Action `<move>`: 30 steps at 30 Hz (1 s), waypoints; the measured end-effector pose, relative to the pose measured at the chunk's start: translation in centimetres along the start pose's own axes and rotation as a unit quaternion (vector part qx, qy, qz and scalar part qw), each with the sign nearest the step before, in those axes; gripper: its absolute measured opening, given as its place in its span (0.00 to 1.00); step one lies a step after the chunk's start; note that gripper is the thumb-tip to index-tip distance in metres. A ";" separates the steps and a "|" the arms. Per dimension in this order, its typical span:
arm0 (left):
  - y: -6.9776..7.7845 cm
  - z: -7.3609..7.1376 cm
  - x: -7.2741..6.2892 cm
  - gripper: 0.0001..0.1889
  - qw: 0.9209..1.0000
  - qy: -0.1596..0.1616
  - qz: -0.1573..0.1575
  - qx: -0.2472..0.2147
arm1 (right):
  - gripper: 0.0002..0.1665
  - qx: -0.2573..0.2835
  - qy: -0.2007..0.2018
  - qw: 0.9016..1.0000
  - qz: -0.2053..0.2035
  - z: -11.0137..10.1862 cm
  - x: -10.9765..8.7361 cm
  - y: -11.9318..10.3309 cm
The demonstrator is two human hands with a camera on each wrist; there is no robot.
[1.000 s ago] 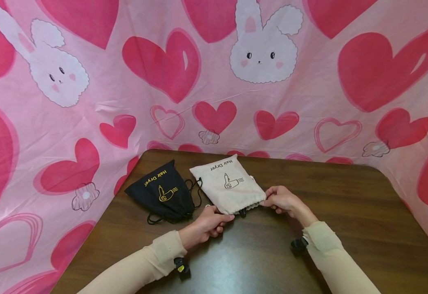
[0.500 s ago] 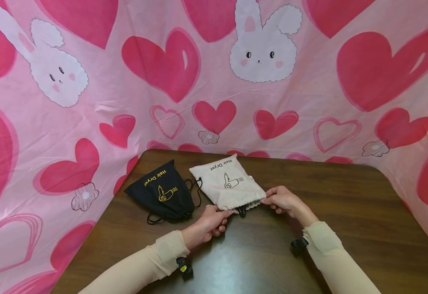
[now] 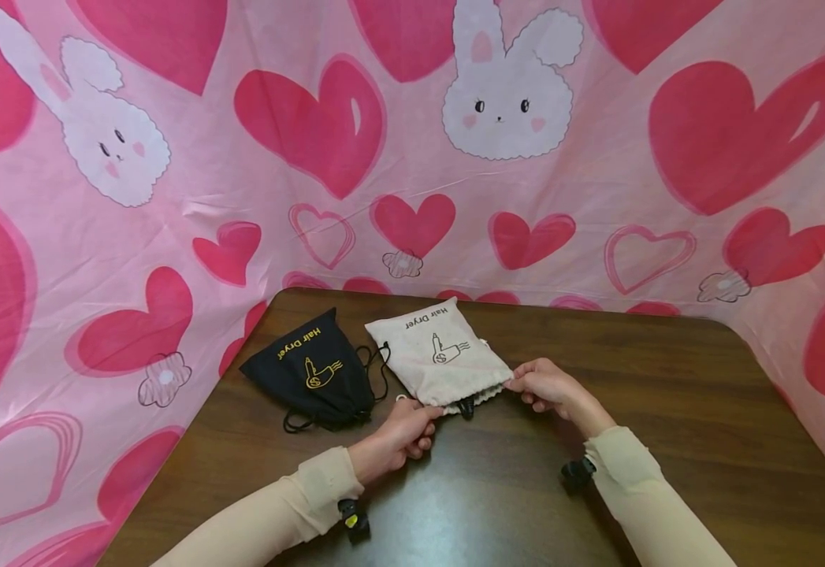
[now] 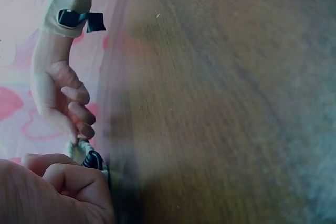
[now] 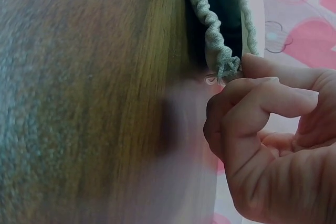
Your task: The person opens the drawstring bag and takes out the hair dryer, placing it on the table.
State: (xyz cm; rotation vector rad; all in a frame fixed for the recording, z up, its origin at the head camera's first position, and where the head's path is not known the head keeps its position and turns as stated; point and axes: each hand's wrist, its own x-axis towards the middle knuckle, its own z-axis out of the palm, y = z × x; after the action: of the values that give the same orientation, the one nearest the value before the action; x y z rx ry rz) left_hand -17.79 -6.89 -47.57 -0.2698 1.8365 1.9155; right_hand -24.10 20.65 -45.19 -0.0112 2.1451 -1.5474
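Pinching the open mouth of my white drawstring pouch [image 3: 436,358] with both hands. It's lying flat on the bench [image 3: 497,504], printed side up, mouth facing me.

— Nice, which hand has what?

Left hand [image 3: 399,429] has the left corner of the rim between thumb and finger, other fingers folded in. Right hand [image 3: 545,386] does the same at the right corner: thumb and index nearly closed with just the fabric edge between them, the rest loosely curled. My right wrist cam shows that corner's a bit frayed lol.

— Is there something in it?

Yeah, a black ribbed end [image 5: 223,9] shows in the opening, between the two gathered edges. Can't tell how much is inside, the cloth hides the rest.

— And what's printed on it?

"Hair Dryer" plus a little dryer drawing, upside down from where I am.

— What else is on the bench?

A black drawstring pouch [image 3: 313,374] just to the left, same print in yellow. Its mouth is bunched up towards me, and one loop of its black cord [image 3: 385,378] reaches the white pouch's edge. Behind it all hangs a pink backdrop [image 3: 500,118] with hearts and bunny heads. Oh, and I'm in beige sleeves [image 3: 628,465].
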 end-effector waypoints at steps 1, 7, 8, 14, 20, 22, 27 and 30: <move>0.0 0.0 0.0 0.06 1.000 -0.001 0.000 0.000 | 0.09 0.002 0.001 1.000 0.001 0.0 0.0 0.0; -0.1 -0.2 -0.1 0.07 1.000 -0.003 -0.005 0.003 | 0.10 0.004 0.001 1.000 0.003 0.0 0.0 -0.1; -0.2 -0.2 -0.1 0.07 1.000 -0.003 -0.006 0.003 | 0.10 0.004 0.002 1.000 0.003 0.0 0.0 -0.1; -0.2 -0.3 -0.1 0.07 1.000 -0.008 -0.008 0.000 | 0.10 0.006 0.005 1.000 0.003 0.0 -0.1 -0.1; -0.2 -0.3 -0.1 0.10 1.000 -0.008 -0.007 0.007 | 0.15 0.006 0.002 1.000 -0.004 0.0 -0.2 -0.3; -0.1 -0.1 0.0 0.11 1.000 -0.010 -0.002 0.006 | 0.16 0.004 0.006 1.000 -0.009 0.1 -0.2 -0.4; -0.1 0.3 0.1 0.15 1.000 -0.017 0.015 -0.005 | 0.14 -0.014 0.014 1.000 -0.018 0.4 -0.2 -0.5; -0.3 0.5 0.1 0.15 1.000 -0.010 0.017 -0.006 | 0.12 -0.030 0.015 0.999 -0.020 0.6 -0.2 -0.4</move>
State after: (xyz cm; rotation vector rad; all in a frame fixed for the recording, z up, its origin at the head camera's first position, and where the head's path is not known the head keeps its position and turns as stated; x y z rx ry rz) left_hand -17.63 -6.37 -47.83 -0.2232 1.8276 1.9456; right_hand -23.80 19.99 -44.88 -0.0512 2.2265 -1.5127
